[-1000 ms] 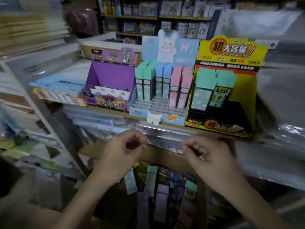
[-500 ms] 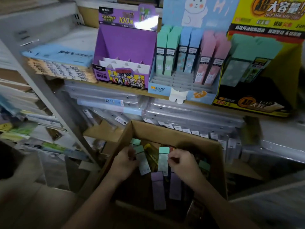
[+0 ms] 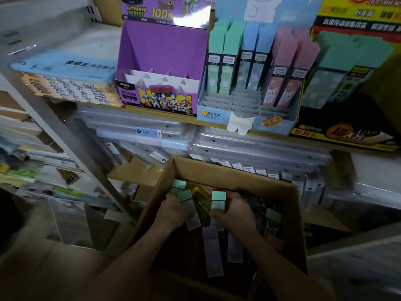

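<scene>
Slim refill pks are being picked out of a cardboard box (image 3: 227,173) that is sitting below the shelf w/ the displays. The L hand (image 3: 171,213) is being closed round a mint-capped pk (image 3: 191,213) at the box's left side, fingers curled on it. The R hand (image 3: 235,216) is being wrapped round a second mint-capped pk (image 3: 218,203) near the middle, which is being held roughly upright. Both pks are inside the box, not yet lifted clear. Other stock is lying in there too: purple pks (image 3: 213,250) flat btwn the forearms, another mint one (image 3: 273,216) at the right, and darker items too dim to be named.

Progress, as a judgement: restocking is being carried out and looks approx. half done at best. On the shelf, the blue display tray (image 3: 211,116) is being filled from the back. Mint, blue & pink rows are standing there, while the front slots (image 3: 245,101) are showing only dividers. The purple display (image 3: 160,55) just beside it is showing white tiers, no stock visible. Left to do, probably: the two gripped pks are to be lifted, carried up & slotted in, then the rest of the box.
</scene>
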A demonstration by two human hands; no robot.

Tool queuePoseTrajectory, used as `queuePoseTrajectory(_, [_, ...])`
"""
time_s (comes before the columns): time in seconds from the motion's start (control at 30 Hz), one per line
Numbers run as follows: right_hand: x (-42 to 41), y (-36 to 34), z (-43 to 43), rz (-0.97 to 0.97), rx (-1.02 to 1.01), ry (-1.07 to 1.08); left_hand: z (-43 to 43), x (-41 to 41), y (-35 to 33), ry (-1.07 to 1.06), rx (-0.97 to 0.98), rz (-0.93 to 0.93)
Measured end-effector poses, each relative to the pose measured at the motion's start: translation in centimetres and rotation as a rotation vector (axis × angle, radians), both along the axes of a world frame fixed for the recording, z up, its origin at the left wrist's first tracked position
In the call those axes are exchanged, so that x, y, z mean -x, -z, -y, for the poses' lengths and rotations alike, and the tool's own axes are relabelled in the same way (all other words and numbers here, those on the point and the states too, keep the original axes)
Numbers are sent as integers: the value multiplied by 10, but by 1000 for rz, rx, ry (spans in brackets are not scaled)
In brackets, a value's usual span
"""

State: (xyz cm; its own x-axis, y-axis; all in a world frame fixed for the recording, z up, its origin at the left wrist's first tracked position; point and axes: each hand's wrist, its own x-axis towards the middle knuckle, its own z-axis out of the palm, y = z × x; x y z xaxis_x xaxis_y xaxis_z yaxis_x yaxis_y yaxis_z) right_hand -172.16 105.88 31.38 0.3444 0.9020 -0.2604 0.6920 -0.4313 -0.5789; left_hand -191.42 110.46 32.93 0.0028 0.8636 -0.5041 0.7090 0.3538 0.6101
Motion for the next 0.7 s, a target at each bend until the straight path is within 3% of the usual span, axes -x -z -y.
queuePoseTrajectory(0.17, [4, 2, -2, -66, -12, 11, 2, -12, -5, 8, -70, -137])
queuePoseTrajectory(0.33, [1, 6, -1, -76, -120, 41, 7, -19, -3, -11, -73, -139])
queuePoseTrajectory(0.53, [2, 7, 2, -391, -244, 206, 7, -17, 0, -43, -34, 118])
queuePoseTrajectory(0.7, [4, -1, 6, -548, -219, 281, 11, -18, -8, -148, 136, 502])
